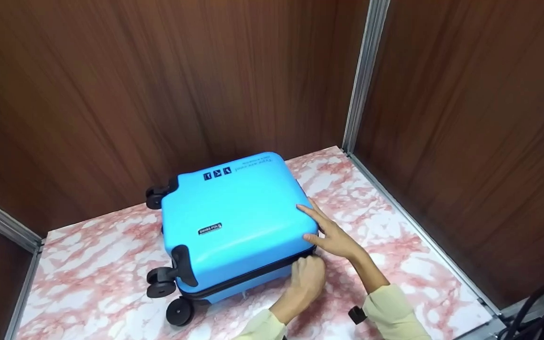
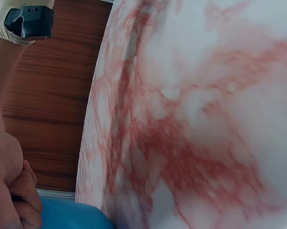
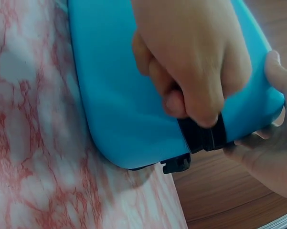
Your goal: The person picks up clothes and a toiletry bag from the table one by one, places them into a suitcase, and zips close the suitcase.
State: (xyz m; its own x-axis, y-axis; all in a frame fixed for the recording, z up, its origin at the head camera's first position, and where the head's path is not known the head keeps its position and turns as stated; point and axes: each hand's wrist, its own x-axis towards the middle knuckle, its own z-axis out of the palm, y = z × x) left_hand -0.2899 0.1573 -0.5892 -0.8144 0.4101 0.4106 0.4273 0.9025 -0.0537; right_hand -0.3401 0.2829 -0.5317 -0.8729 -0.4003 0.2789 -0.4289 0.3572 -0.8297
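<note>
A bright blue hard-shell suitcase [image 1: 239,203] lies flat on its side, its black wheels [image 1: 161,283] toward the left. My left hand [image 1: 309,276] is bunched at the near right corner, by the black zipper band [image 1: 258,272]. In the right wrist view, thumb and forefinger of that left hand [image 3: 196,71] pinch at the zipper [image 3: 205,136]; the zipper pull is hidden under them. My right hand [image 1: 335,236] rests with spread fingers on the same corner, thumb and forefinger on the upper shell. The left wrist view shows the curled left fingers [image 2: 26,195].
The suitcase lies on a table [image 1: 97,288] with a red and white marbled top. Brown wood-grain panels [image 1: 158,94] stand behind it and to the right, joined by a metal post [image 1: 366,75]. Black cables [image 1: 543,316] lie at the lower right, beyond the table's edge.
</note>
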